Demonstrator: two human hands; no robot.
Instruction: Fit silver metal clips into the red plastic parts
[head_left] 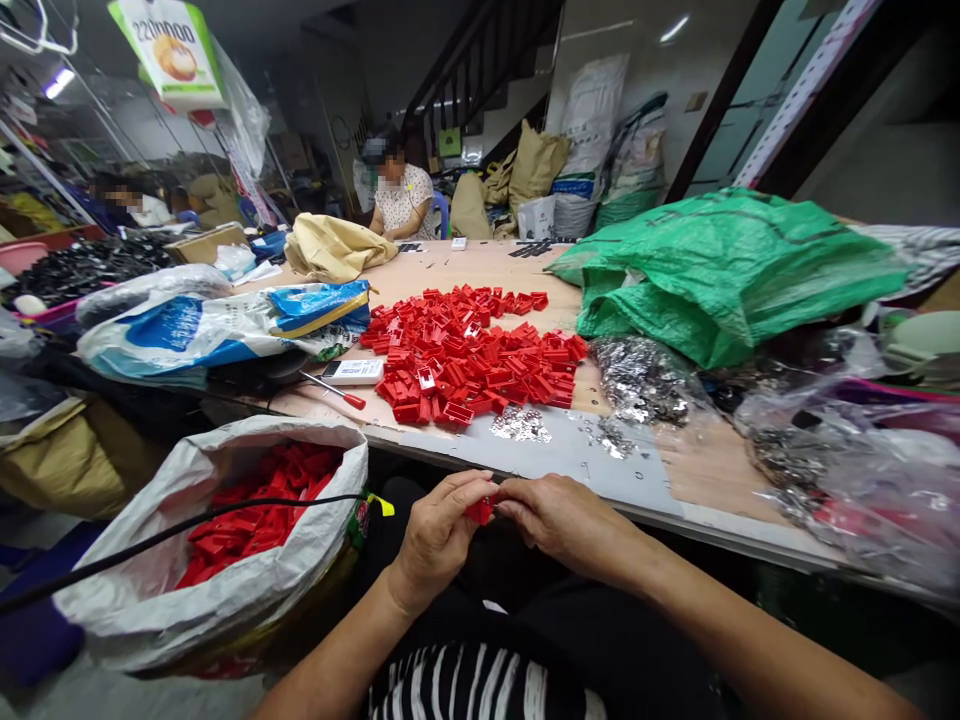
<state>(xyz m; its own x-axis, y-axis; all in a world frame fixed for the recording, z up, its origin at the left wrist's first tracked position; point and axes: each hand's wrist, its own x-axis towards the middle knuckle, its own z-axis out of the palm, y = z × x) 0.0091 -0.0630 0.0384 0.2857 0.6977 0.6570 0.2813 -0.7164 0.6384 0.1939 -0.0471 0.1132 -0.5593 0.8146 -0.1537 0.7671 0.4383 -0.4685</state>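
Close to my body, just below the table's front edge, my left hand point(439, 535) grips a small red plastic part point(481, 510). My right hand point(559, 520) meets it from the other side, thumb and forefinger pinched together against the part's edge; whatever is between those fingertips is hidden. On the table beyond lies a big heap of similar red plastic parts point(480, 360), some with shiny metal on them. A little pile of thin silvery metal pieces point(521, 425) sits in front of the heap, and more metal pieces point(611, 438) are scattered to its right.
An open white sack point(112, 590) of red parts stands at left, a black cable point(187, 525) crossing it. A red-handled screwdriver point(337, 392) lies by a white box point(352, 372). Right are a bag of metal pieces point(645, 380) and green sack point(720, 270). A person point(405, 200) sits opposite.
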